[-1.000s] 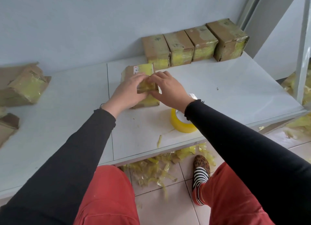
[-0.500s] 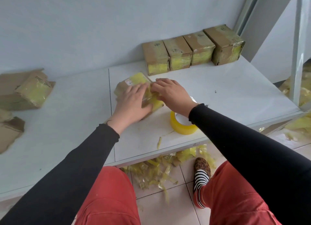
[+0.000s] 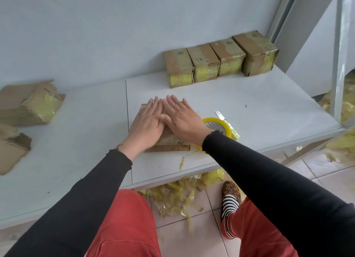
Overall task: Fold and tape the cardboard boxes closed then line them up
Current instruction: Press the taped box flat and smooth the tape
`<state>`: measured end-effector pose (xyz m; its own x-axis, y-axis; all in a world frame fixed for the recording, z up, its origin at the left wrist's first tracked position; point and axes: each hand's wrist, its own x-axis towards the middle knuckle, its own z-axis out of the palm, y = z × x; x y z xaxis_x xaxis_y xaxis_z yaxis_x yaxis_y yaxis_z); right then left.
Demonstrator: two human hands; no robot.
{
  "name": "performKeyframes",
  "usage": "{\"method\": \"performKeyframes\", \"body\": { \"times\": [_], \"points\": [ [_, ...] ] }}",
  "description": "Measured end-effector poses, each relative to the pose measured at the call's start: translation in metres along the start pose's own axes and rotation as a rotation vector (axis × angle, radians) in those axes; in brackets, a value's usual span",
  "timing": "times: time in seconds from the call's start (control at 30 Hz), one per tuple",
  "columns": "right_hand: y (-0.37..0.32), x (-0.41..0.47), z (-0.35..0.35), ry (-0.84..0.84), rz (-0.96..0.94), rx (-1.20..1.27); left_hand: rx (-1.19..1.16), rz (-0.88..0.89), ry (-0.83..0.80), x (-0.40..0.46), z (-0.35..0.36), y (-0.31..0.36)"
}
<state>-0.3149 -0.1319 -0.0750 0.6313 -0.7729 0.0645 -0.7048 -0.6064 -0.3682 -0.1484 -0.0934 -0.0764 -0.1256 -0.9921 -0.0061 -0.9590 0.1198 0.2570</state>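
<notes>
My left hand [image 3: 147,125] and right hand [image 3: 182,120] lie flat, fingers straight and together, pressing side by side on the brown cardboard box [image 3: 169,141] at the white table's [image 3: 249,110] middle. Its long axis runs near to far. The yellow tape roll [image 3: 218,127] sits just right of it.

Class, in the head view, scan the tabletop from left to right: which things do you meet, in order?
Torn boxes → left hand → right hand, both pressing flat on the box → tape roll → the row of four taped boxes lies farther back, so its place overlaps.
</notes>
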Motion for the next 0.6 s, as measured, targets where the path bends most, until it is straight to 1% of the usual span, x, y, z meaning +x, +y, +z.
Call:
{"method": "performKeyframes", "body": {
  "times": [0.07,0.13,0.23,0.3,0.37,0.47,0.5,0.53,0.6],
  "points": [
    [0.002,0.000,0.004,0.039,0.024,0.107,-0.106,-0.001,0.025,0.000,0.001,-0.005],
    [0.001,0.003,0.003,0.084,0.097,0.336,-0.312,-0.057,0.067,-0.001,-0.001,-0.014],
    [-0.005,0.008,-0.001,0.136,0.287,0.679,-0.716,-0.200,0.044,-0.004,-0.003,-0.023],
    [-0.004,0.008,-0.002,0.148,0.444,0.937,-0.947,-0.253,0.033,-0.006,-0.003,-0.023],
    [-0.001,0.010,-0.004,0.136,0.565,1.138,-1.106,-0.309,0.049,-0.005,-0.003,-0.024],
    [0.005,0.013,-0.001,0.106,0.729,1.388,-1.374,-0.501,0.003,-0.004,0.002,-0.032],
    [0.006,0.013,0.000,0.100,0.759,1.434,-1.477,-0.534,-0.036,-0.006,0.006,-0.035],
    [0.007,0.015,0.002,0.094,0.763,1.426,-1.543,-0.535,-0.085,-0.007,0.008,-0.035],
    [0.010,0.019,0.005,0.069,0.730,1.385,-1.557,-0.532,-0.130,-0.010,0.014,-0.035]
  ]
}}
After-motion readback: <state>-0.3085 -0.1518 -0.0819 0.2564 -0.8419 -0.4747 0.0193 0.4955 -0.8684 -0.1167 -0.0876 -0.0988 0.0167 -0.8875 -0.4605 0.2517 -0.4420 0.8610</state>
